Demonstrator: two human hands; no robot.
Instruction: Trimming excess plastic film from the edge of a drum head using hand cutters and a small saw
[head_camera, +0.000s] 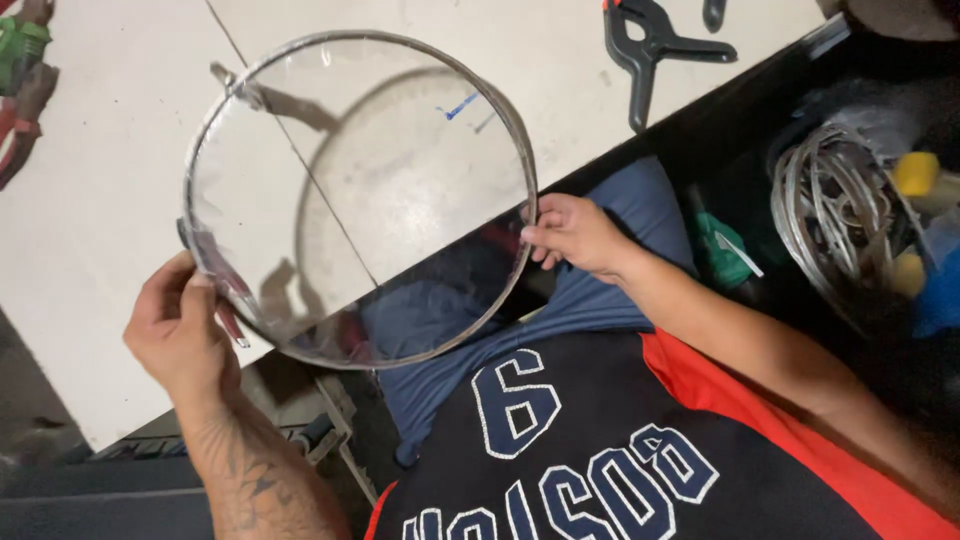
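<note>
Big round hoop (360, 198), thin metal rim with clear film stretched across, held up over the edge of the white tabletop (90, 230). Left hand (182, 330) closed around the lower-left rim, thumb on top. Right hand (572, 234) pinching the right edge between fingertips. Black plastic spring clamp (652, 48) lying on the table up top, well apart. Coil of pale wire (838, 215) off right.
</note>
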